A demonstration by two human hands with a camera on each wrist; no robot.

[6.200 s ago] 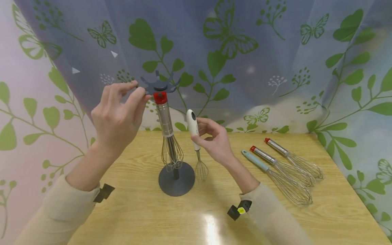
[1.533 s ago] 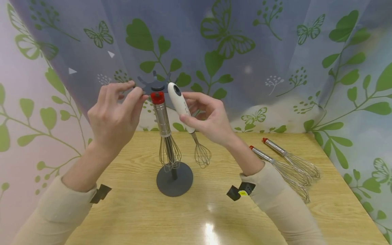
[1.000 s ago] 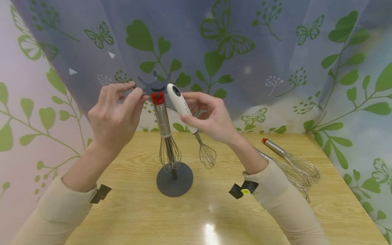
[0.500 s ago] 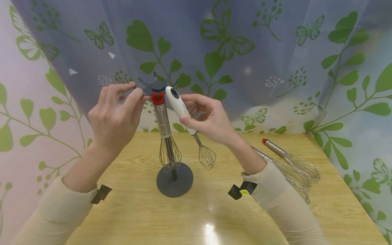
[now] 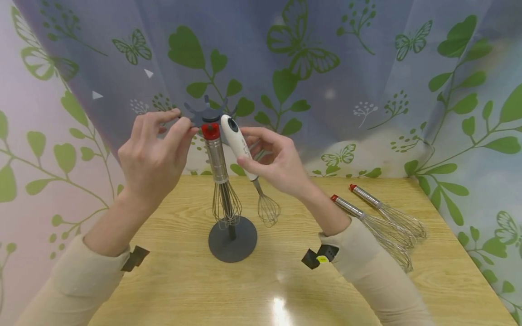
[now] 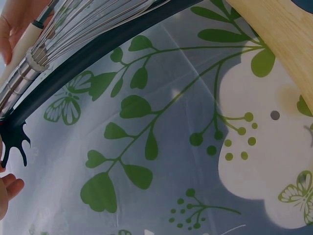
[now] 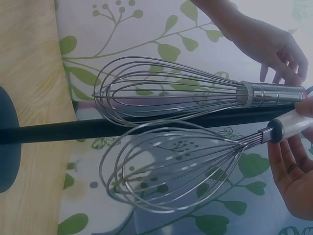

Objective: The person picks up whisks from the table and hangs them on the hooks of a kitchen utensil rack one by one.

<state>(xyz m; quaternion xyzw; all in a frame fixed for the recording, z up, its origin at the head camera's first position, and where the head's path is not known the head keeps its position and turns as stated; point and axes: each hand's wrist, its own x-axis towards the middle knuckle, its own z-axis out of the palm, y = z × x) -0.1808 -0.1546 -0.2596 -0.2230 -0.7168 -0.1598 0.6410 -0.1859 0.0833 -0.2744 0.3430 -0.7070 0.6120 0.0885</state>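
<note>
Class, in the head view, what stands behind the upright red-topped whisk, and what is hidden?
Behind the red-topped whisk, the stand's pole shows through the wires, down to the dark base. Its upper part cannot be seen; the steel handle covers it.

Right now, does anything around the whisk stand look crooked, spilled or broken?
Nothing stands out as spilled or broken. The white-handled whisk tilts, but the right hand holds it, so that isn't odd. The red-capped whisk hangs alongside the stand, which sits flat on the table. The right sleeve partly hides the loose whisks.
</note>
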